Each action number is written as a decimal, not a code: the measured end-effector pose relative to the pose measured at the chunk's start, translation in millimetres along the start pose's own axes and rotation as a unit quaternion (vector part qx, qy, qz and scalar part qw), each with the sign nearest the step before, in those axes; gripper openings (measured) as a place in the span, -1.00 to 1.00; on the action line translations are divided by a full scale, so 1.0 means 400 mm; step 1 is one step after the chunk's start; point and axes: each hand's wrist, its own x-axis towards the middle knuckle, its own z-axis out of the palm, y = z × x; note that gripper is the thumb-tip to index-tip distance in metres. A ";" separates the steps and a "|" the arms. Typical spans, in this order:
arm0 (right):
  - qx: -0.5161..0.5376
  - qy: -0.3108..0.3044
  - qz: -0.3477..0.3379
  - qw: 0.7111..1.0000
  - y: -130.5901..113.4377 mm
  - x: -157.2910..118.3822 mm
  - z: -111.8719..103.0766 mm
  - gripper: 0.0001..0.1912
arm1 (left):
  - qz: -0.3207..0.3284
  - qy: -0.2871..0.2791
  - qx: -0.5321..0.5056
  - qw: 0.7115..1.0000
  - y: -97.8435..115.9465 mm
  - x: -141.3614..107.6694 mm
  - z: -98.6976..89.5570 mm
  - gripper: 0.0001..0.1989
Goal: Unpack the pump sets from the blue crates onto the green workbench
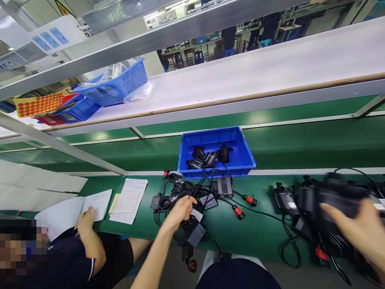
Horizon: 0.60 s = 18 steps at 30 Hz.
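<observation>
My left hand [180,210] is closed, its fingers curled over a coil of black cable [173,202]. What lies under the fingertips is partly hidden. Just below it a black box with a grey label [195,235] hangs at the table's front edge. To the right of that hand are black connectors with red rings [239,212] and a grey-topped adapter box [224,186]. My right hand [361,226], smeared by motion, grips a bulky black device [339,196] above a pile of similar devices and cables at the right.
A blue bin [248,168] with several black devices stands behind the cables. Papers [129,200] lie at the left, where a person's hand [86,218] rests on an open notebook [99,204]. Above runs a white shelf [240,76] with a blue basket [120,86].
</observation>
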 end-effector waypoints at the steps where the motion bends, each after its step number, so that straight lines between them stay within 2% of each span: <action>1: -0.017 -0.028 -0.005 0.999 -0.027 0.013 0.042 -0.13 | 0.001 0.004 0.062 0.998 0.044 0.001 -0.047 -0.52; 2: -0.050 -0.069 -0.013 0.996 -0.054 0.023 0.092 -0.04 | 0.013 0.019 0.140 0.990 0.084 0.006 -0.089 -0.53; 4: -0.075 -0.109 -0.043 0.990 -0.099 0.033 0.202 -0.06 | 0.059 0.070 0.286 0.954 0.141 0.028 -0.156 -0.57; 6: -0.107 -0.122 -0.059 0.985 -0.122 0.034 0.304 -0.09 | 0.095 0.116 0.357 0.922 0.161 0.056 -0.202 -0.59; 8: -0.134 -0.124 -0.063 0.981 -0.126 0.030 0.379 -0.10 | 0.106 0.140 0.372 0.911 0.149 0.081 -0.235 -0.60; 10: -0.150 -0.125 -0.066 0.979 -0.120 0.025 0.423 -0.11 | 0.114 0.154 0.389 0.901 0.119 0.106 -0.260 -0.60; 14: -0.153 -0.149 -0.063 0.975 -0.109 0.029 0.459 -0.09 | 0.125 0.195 0.424 0.876 0.049 0.168 -0.286 -0.65; 16: -0.146 -0.167 -0.043 0.974 -0.105 0.034 0.470 -0.05 | 0.136 0.231 0.443 0.855 0.010 0.187 -0.275 -0.65; 18: -0.137 -0.178 -0.010 0.974 -0.099 0.036 0.478 0.01 | 0.160 0.262 0.462 0.832 -0.042 0.171 -0.237 -0.60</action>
